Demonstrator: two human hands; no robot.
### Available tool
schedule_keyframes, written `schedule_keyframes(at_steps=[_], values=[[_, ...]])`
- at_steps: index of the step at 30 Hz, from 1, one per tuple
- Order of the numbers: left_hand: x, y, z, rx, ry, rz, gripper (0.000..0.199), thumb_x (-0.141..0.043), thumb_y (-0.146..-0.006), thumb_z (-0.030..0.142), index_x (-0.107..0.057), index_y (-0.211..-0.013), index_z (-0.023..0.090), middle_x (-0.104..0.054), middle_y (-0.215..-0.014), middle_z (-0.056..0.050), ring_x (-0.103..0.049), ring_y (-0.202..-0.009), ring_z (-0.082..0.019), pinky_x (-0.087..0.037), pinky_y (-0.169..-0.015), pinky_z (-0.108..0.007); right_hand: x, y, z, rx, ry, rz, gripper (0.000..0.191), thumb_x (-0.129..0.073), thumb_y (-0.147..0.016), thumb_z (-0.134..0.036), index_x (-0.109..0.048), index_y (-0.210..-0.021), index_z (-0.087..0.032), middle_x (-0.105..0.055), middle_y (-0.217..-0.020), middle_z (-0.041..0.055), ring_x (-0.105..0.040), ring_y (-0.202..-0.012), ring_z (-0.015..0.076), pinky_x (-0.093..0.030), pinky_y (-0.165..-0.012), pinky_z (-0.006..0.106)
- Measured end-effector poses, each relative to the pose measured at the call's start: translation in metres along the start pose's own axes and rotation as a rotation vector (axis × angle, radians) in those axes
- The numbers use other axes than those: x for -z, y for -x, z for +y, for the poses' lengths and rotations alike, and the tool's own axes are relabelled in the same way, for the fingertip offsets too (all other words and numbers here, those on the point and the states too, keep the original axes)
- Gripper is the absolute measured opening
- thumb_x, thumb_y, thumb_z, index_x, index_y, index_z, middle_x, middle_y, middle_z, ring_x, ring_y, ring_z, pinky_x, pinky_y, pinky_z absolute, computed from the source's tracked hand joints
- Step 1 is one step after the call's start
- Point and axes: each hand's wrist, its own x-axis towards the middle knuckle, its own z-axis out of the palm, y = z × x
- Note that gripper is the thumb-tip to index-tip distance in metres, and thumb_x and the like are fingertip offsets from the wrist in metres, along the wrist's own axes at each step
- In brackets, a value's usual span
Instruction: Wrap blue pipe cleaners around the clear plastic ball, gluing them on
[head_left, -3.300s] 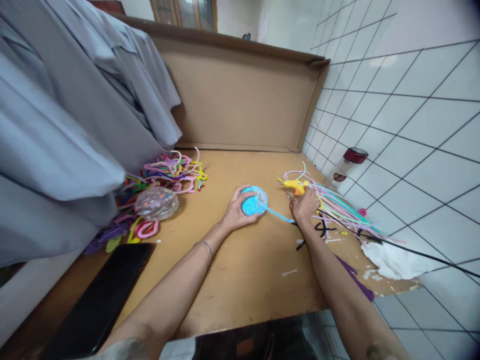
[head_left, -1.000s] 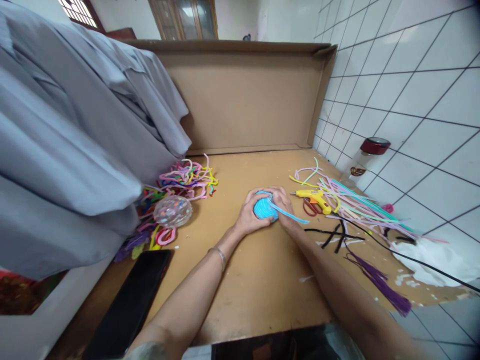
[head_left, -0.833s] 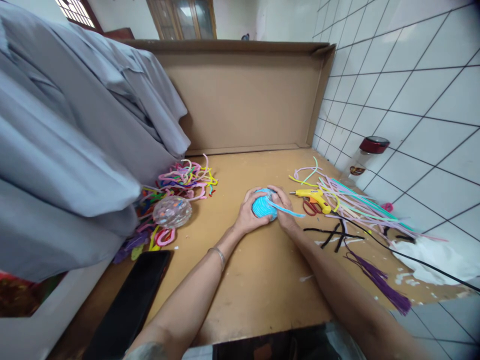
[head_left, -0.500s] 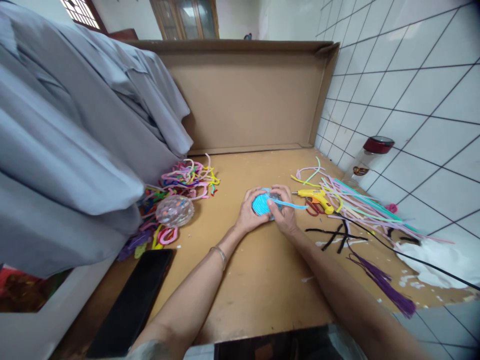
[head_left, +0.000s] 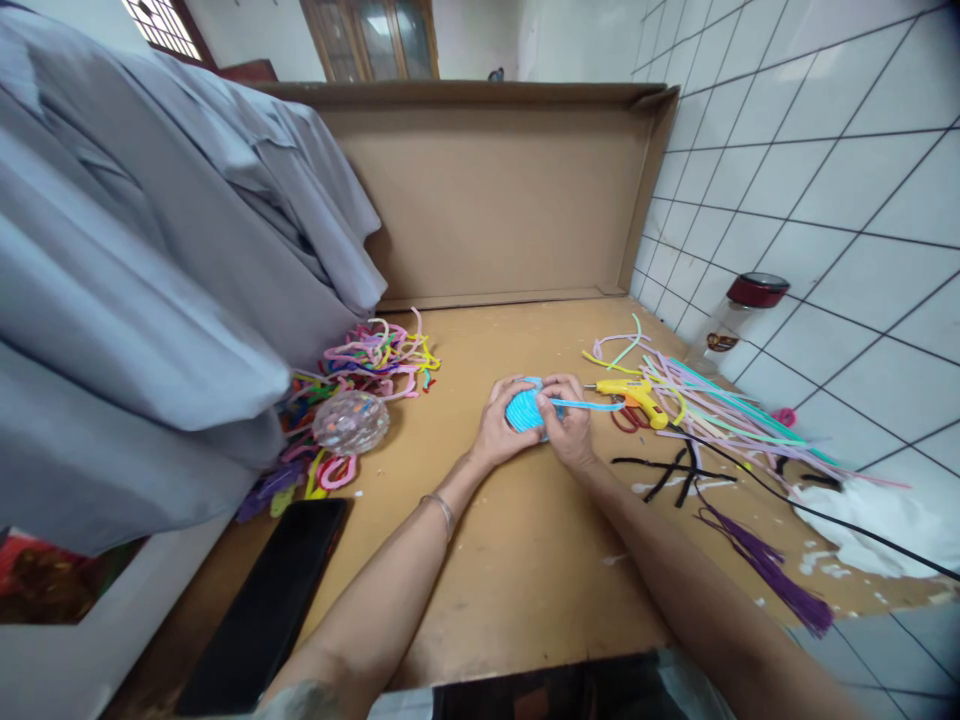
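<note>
A round object wrapped in coils of bright blue pipe cleaner is held between both hands over the table's middle. My left hand curls around its left side. At the right side, my right hand pinches the pipe cleaner's loose end, which sticks out to the right. What lies beneath the coils is mostly hidden. Just right of the hands lies a yellow hot glue gun, with red-handled scissors partly under it.
Loose pipe cleaners and a purple tassel lie right, with a black cord and a red-lidded jar. At left are tangled pipe cleaners, a clear faceted ball and a black phone. Cardboard stands behind.
The wrapped object has turned slightly in my hands. The loose blue end now reaches a little farther right, and my right fingers have shifted closer around it.
</note>
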Motion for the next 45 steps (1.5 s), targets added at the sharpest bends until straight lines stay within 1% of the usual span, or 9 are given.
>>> schedule_keyframes(at_steps=[3, 7, 11, 15, 26, 32, 35, 39, 45], values=[[-0.0004, 0.0000, 0.0006, -0.013, 0.000, 0.003, 0.058, -0.078, -0.059, 0.021, -0.057, -0.114, 0.023, -0.054, -0.124, -0.011, -0.054, -0.120, -0.028, -0.043, -0.105, -0.051, -0.0004, 0.0010, 0.0010, 0.011, 0.002, 0.001, 0.012, -0.053, -0.087, -0.036, -0.056, -0.089, -0.024, -0.055, -0.097, 0.0063, -0.055, -0.098, 0.0233, -0.046, -0.089, 0.043], [-0.0011, 0.0006, 0.0017, -0.034, -0.005, -0.008, 0.057, -0.078, -0.061, 0.022, -0.057, -0.114, 0.023, -0.054, -0.123, -0.010, -0.054, -0.120, -0.027, -0.043, -0.106, -0.050, 0.0006, 0.0025, 0.0030, 0.040, 0.037, -0.032, 0.027, -0.057, -0.083, -0.037, -0.055, -0.107, -0.025, -0.054, -0.106, 0.0087, -0.054, -0.105, 0.0257, -0.045, -0.094, 0.045], [-0.0012, 0.0015, 0.0021, -0.031, -0.033, -0.023, 0.060, -0.078, -0.060, 0.019, -0.056, -0.116, 0.023, -0.050, -0.128, -0.011, -0.050, -0.126, -0.029, -0.041, -0.107, -0.053, 0.0014, 0.0029, 0.0044, 0.033, 0.042, -0.073, 0.035, -0.056, -0.084, -0.041, -0.053, -0.115, -0.025, -0.054, -0.115, 0.0102, -0.052, -0.112, 0.0269, -0.043, -0.098, 0.047], [-0.0009, 0.0021, 0.0008, -0.037, -0.053, -0.030, 0.063, -0.077, -0.058, 0.014, -0.055, -0.117, 0.023, -0.045, -0.132, -0.012, -0.042, -0.133, -0.032, -0.039, -0.109, -0.054, 0.0011, 0.0022, 0.0038, 0.011, 0.035, -0.088, 0.033, -0.056, -0.085, -0.041, -0.055, -0.114, -0.024, -0.057, -0.115, 0.0100, -0.053, -0.110, 0.0263, -0.043, -0.098, 0.047], [-0.0032, 0.0035, -0.0022, -0.048, -0.072, -0.059, 0.065, -0.075, -0.066, 0.024, -0.050, -0.125, 0.026, -0.045, -0.130, -0.011, -0.046, -0.127, -0.028, -0.040, -0.108, -0.049, -0.0003, 0.0020, 0.0072, -0.008, 0.091, -0.116, 0.033, -0.055, -0.085, -0.043, -0.058, -0.112, -0.024, -0.057, -0.107, 0.0093, -0.054, -0.103, 0.0263, -0.045, -0.094, 0.046], [-0.0037, 0.0053, -0.0017, -0.098, -0.230, 0.038, 0.081, -0.074, -0.067, 0.035, -0.035, -0.138, 0.025, -0.037, -0.139, -0.016, -0.039, -0.133, -0.035, -0.036, -0.108, -0.057, -0.0016, 0.0029, 0.0080, -0.008, 0.106, -0.104, 0.034, -0.057, -0.083, -0.042, -0.058, -0.112, -0.024, -0.057, -0.109, 0.0096, -0.054, -0.104, 0.0263, -0.046, -0.093, 0.045], [-0.0038, 0.0060, 0.0000, -0.134, -0.275, 0.026, 0.073, -0.073, -0.069, 0.035, -0.041, -0.135, 0.026, -0.036, -0.139, -0.015, -0.040, -0.132, -0.035, -0.037, -0.106, -0.057, -0.0017, 0.0027, 0.0076, -0.009, 0.123, -0.103, 0.034, -0.058, -0.083, -0.042, -0.058, -0.113, -0.024, -0.057, -0.109, 0.0094, -0.054, -0.104, 0.0262, -0.046, -0.093, 0.045], [-0.0042, 0.0056, 0.0015, -0.156, -0.160, -0.013, 0.056, -0.071, -0.073, 0.032, -0.051, -0.125, 0.025, -0.042, -0.130, -0.012, -0.046, -0.126, -0.029, -0.043, -0.103, -0.049, -0.0018, 0.0025, 0.0074, -0.023, 0.116, -0.105, 0.034, -0.058, -0.083, -0.041, -0.057, -0.113, -0.025, -0.056, -0.108, 0.0090, -0.055, -0.104, 0.0261, -0.047, -0.093, 0.045], [-0.0043, 0.0042, 0.0016, -0.147, -0.097, -0.009, 0.055, -0.074, -0.071, 0.032, -0.053, -0.121, 0.023, -0.045, -0.127, -0.012, -0.047, -0.124, -0.027, -0.045, -0.104, -0.046, -0.0022, 0.0031, 0.0075, 0.000, 0.104, -0.089, 0.033, -0.058, -0.083, -0.040, -0.058, -0.113, -0.024, -0.056, -0.108, 0.0091, -0.054, -0.105, 0.0263, -0.046, -0.093, 0.045]])
